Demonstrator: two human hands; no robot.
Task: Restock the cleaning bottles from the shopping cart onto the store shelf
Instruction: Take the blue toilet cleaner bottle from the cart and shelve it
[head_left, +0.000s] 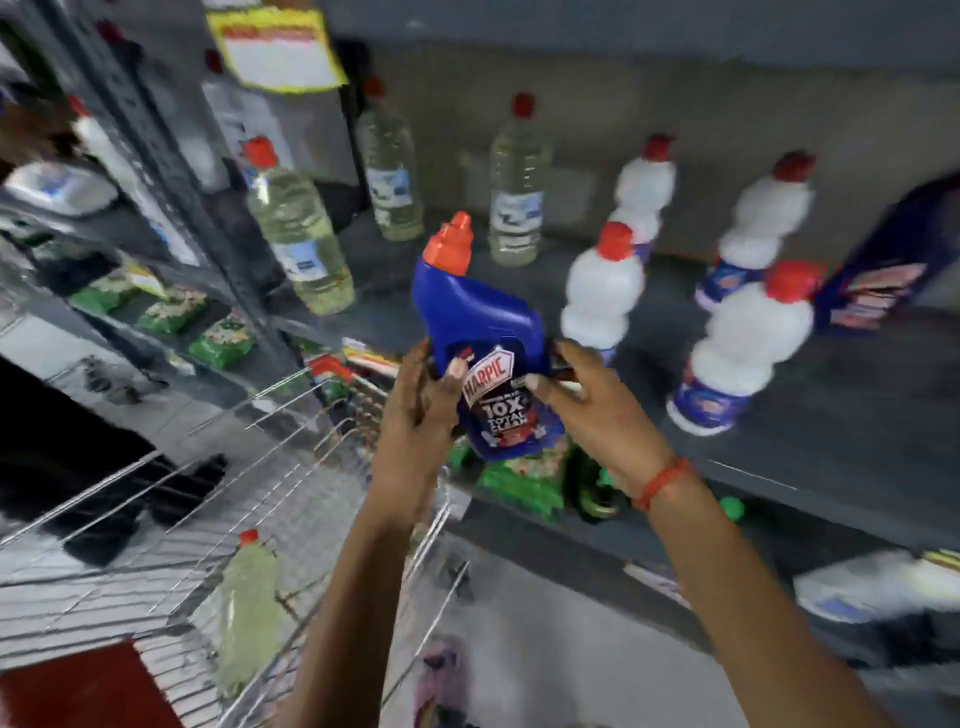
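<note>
A blue Harpic bottle (480, 332) with a red cap is held upright, slightly tilted, in front of the dark shelf (810, 395). My left hand (426, 400) grips its lower left side and my right hand (587, 400) grips its right side. On the shelf stand three clear yellowish bottles (511, 192) with red caps and several white bottles (602, 291) with red caps. The wire shopping cart (218, 519) sits at lower left with one pale bottle (247, 603) lying in it.
Another blue bottle (893, 260) stands at the shelf's right end. A yellow price tag (278, 47) hangs above left. Green packets (171, 312) lie on the left shelves and on the shelf below my hands. A dark upright post (208, 218) divides the shelving.
</note>
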